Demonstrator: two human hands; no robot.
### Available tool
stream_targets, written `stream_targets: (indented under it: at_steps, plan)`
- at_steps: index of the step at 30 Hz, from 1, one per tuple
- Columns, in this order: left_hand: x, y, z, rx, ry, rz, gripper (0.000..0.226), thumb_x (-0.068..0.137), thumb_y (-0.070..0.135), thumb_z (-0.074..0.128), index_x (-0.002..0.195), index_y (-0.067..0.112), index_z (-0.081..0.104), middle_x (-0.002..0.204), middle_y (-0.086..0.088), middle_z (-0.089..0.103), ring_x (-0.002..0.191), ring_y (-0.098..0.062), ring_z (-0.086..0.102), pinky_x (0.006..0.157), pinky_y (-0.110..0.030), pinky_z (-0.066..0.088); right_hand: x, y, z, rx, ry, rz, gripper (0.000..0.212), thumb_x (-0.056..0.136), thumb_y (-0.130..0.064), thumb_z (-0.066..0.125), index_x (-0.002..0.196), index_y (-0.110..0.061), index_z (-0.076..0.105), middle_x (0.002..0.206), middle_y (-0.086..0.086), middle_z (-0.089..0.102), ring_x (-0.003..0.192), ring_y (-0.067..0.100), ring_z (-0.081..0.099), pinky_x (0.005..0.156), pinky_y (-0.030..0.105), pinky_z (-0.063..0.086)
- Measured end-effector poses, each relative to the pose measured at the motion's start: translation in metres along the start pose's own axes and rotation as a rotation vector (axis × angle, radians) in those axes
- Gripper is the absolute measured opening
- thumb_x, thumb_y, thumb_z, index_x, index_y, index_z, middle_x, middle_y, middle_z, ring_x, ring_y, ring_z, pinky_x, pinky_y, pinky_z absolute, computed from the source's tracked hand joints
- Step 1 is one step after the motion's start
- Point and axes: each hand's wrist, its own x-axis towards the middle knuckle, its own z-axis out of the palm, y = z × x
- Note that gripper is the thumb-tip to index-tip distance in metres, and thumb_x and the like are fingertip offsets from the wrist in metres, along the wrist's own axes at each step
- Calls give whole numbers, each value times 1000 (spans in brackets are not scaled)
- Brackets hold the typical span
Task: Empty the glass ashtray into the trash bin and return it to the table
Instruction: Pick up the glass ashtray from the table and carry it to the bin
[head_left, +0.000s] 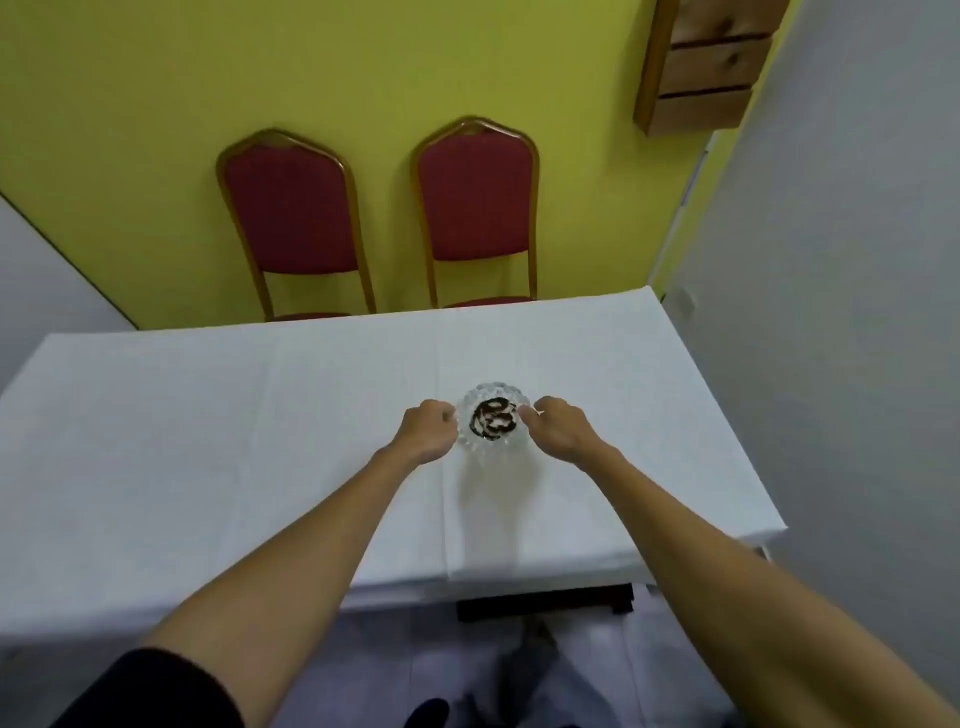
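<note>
We are at the very start of the job, as far as we can judge: the glass ashtray (492, 419) sits on the white-clothed table (208, 441), toward its right half and roughly midway between the near and far edges, and it is full, with dark ash and butts heaped in its bowl. Our left hand (427, 432) is at the ashtray's left rim and our right hand (560, 429) is at its right rim, both curled with fingers bent toward the cut-glass wall. The fingertips appear to touch the rim on either side, but we cannot tell whether either hand has truly closed on the glass or only rests against it; the shadow on the cloth just nearer to us than the ashtray hints that it may be a little off the surface, though we cannot be sure of that either. Nothing has been emptied yet. What remains, in our judgement, is nearly everything: securing the two-handed hold, lifting the ashtray level so the ash does not spill onto the cloth, carrying it to the trash bin, tipping it out, and setting it back on the table. No trash bin shows anywhere, so we cannot say where it stands. Beyond the ashtray, past the table's far edge, two red chairs (296, 218) stand against the yellow wall (156, 104).
</note>
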Motion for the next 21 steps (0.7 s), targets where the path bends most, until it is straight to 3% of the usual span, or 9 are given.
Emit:
stream_targets:
  at_steps: [2, 6, 9, 13, 17, 19, 21]
  plan:
    - [11, 1, 9, -49, 94, -53, 31, 87, 3, 34, 62, 19, 26, 63, -1, 29, 59, -19, 25, 53, -29, 19, 10, 2, 9, 175, 19, 76, 46, 102, -48, 38, 104, -6, 55, 111, 15, 64, 100, 31, 59, 96, 47, 53]
    - [25, 3, 28, -116, 132, -165, 30, 85, 1, 33, 64, 20, 24, 64, -2, 28, 63, -21, 25, 53, -29, 17, 26, 1, 29, 303, 0, 161, 57, 100, -48, 41, 134, -3, 49, 133, 19, 55, 116, 36, 59, 95, 48, 55]
    - [40, 8, 37, -144, 134, -217, 26, 85, 1, 34, 65, 17, 31, 65, -3, 33, 62, -20, 28, 52, -29, 19, 40, 5, 34, 312, 19, 178, 55, 101, -45, 40, 136, -3, 48, 139, 22, 47, 111, 37, 59, 88, 45, 54]
    - [56, 7, 40, -138, 123, -243, 34, 87, 2, 34, 60, 20, 27, 59, 2, 30, 55, -15, 24, 48, -27, 18, 54, 14, 45, 313, 76, 176, 42, 104, -39, 29, 109, -3, 51, 129, 24, 54, 87, 30, 54, 73, 39, 47]
    - [62, 0, 39, -165, 110, -274, 28, 88, 2, 38, 64, 17, 32, 59, 4, 33, 54, -15, 28, 50, -28, 20, 50, 17, 55, 334, 99, 188, 45, 105, -35, 31, 112, 2, 55, 118, 23, 60, 93, 33, 59, 75, 41, 47]
    - [59, -7, 39, -176, 103, -274, 22, 87, 3, 39, 68, 13, 40, 60, 5, 44, 56, -14, 38, 50, -27, 27, 44, 20, 56, 291, 110, 175, 41, 106, -32, 31, 102, 0, 56, 110, 20, 62, 93, 34, 59, 75, 38, 43]
    - [55, -13, 39, -204, 102, -252, 22, 90, 11, 38, 73, 13, 53, 74, 2, 57, 68, -19, 51, 58, -29, 42, 36, 22, 55, 257, 140, 146, 35, 106, -30, 31, 88, -6, 50, 95, 15, 59, 82, 29, 53, 70, 35, 39]
